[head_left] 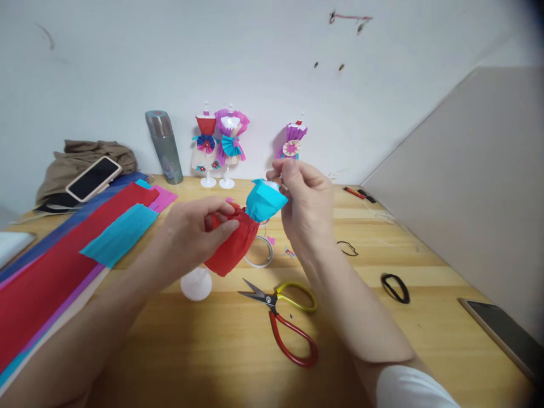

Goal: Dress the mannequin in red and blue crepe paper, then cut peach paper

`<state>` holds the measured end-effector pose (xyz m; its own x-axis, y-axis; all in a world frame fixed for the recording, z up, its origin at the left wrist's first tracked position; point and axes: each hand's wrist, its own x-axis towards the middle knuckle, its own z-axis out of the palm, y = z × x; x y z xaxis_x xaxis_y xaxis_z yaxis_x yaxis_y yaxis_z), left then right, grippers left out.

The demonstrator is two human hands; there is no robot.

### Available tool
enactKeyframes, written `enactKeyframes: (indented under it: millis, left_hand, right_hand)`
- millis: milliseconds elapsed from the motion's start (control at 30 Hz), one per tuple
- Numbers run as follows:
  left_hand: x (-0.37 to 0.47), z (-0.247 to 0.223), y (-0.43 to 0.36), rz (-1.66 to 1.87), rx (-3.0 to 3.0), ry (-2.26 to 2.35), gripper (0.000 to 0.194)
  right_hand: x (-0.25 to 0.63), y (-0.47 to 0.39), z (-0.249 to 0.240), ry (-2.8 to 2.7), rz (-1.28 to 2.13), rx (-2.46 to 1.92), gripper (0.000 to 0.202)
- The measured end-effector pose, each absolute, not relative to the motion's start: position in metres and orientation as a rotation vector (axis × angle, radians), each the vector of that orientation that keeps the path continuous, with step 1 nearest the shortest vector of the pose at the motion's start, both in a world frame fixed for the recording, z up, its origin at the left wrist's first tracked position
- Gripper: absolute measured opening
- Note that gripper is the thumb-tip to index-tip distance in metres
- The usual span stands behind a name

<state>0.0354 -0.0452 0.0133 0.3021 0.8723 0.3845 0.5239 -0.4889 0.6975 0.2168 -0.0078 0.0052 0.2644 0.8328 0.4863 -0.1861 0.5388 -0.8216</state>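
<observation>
A small dress form wears a turquoise paper top point(266, 202) and a gathered red paper skirt point(233, 243), tilted between my hands above the table. My left hand point(198, 226) is closed on the red skirt near the waist, thumb in front. My right hand point(304, 195) pinches at the upper end of the form, beside the turquoise top; its fingertips hide what they grip. Under the skirt lie a ring of tape point(271, 256) and a white round base point(196, 284). Open scissors point(271, 299) with one yellow and one red handle rest below.
Three dressed forms, two at left point(206, 143) point(230, 145) and one at right point(294, 139), stand by the wall near a flask point(165, 148). Coloured paper strips point(76, 243) cover the left. Phones point(94, 178) point(505, 334) and a black band point(395, 288) lie around.
</observation>
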Motion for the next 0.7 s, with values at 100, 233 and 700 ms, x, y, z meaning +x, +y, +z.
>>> enactKeyframes:
  millis: [100,233,700]
  left_hand:
    - [0.020,0.022,-0.044,0.805,2.231,1.300,0.017]
    - [0.015,0.019,-0.040,0.435,2.269,1.387,0.017]
    - [0.025,-0.011,-0.049,-0.003,2.329,1.247,0.022]
  right_hand:
    - [0.216,-0.012,-0.024,-1.011,0.946,-0.789,0.026]
    - [0.220,-0.025,-0.065,-0.933,1.116,-0.875,0.030]
    - [0.248,-0.085,-0.106,-1.182,1.185,-1.204,0.013]
